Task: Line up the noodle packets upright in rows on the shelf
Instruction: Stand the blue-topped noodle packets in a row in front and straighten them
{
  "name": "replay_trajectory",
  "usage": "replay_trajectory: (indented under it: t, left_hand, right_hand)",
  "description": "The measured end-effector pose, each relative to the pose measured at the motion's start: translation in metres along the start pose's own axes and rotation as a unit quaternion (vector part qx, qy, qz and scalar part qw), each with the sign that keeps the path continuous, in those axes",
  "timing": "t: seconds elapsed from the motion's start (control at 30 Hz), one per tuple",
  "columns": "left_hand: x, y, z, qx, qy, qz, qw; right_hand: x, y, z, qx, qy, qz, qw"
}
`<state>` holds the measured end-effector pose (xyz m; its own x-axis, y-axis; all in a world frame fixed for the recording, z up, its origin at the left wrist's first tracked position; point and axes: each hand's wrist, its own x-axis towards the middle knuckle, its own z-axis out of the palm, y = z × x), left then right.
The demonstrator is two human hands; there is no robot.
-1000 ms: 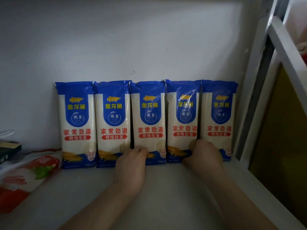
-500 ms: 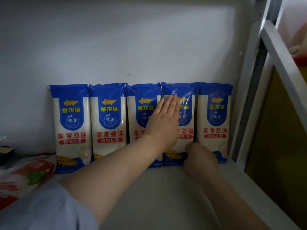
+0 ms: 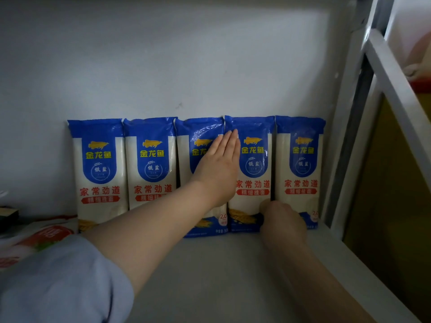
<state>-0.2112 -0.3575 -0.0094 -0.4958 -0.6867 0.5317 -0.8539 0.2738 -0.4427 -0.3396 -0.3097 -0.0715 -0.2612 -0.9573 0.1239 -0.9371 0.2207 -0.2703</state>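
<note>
Several blue and white noodle packets stand upright in one row against the back wall of the white shelf [image 3: 210, 271]. My left hand [image 3: 219, 164] lies flat with straight fingers across the seam between the third packet [image 3: 186, 164] and the fourth packet [image 3: 253, 183]. My right hand [image 3: 282, 220] rests low against the bottoms of the fourth packet and the rightmost packet [image 3: 300, 173]; its fingers are hidden behind its back. The two left packets [image 3: 100, 173] [image 3: 151, 169] stand untouched.
A red and white bag [image 3: 39, 238] lies flat on the shelf at the left, with a dark box [image 3: 8, 214] behind it. The white shelf frame [image 3: 345, 136] rises just right of the row.
My left hand rose from the packets' bottoms to their upper part and flattened there a second ago, then crept slightly up. My right hand has stayed low.
</note>
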Motion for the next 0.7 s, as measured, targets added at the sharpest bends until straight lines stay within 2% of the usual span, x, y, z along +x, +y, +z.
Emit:
replay_trajectory:
  t: [0.17,0.27,0.33,0.43,0.5,0.6,0.7]
  left_hand:
    - [0.000,0.006,-0.006,0.005,-0.009,-0.017,1.000]
    - [-0.008,0.015,-0.006,-0.020,0.014,-0.010,1.000]
    - [-0.019,0.024,-0.003,-0.048,0.021,0.041,0.998]
    - [-0.037,0.040,0.008,-0.082,-0.015,0.147,0.986]
    - [-0.042,0.047,0.015,-0.088,-0.027,0.180,0.979]
    - [-0.040,0.056,0.024,-0.095,-0.034,0.181,0.978]
    - [-0.035,0.062,0.031,-0.092,-0.043,0.163,0.981]
  right_hand:
    - [-0.003,0.001,0.001,0.009,0.008,-0.004,1.000]
    - [-0.002,-0.001,-0.004,0.028,-0.006,0.005,1.000]
    - [0.003,0.001,-0.016,0.072,0.009,0.033,0.997]
    - [0.016,0.018,-0.041,0.148,0.082,0.081,0.982]
    - [0.022,0.038,-0.056,0.197,0.109,0.115,0.967]
    - [0.025,0.057,-0.057,0.268,0.044,0.167,0.948]
    - [0.030,0.057,-0.038,0.285,-0.020,0.139,0.948]
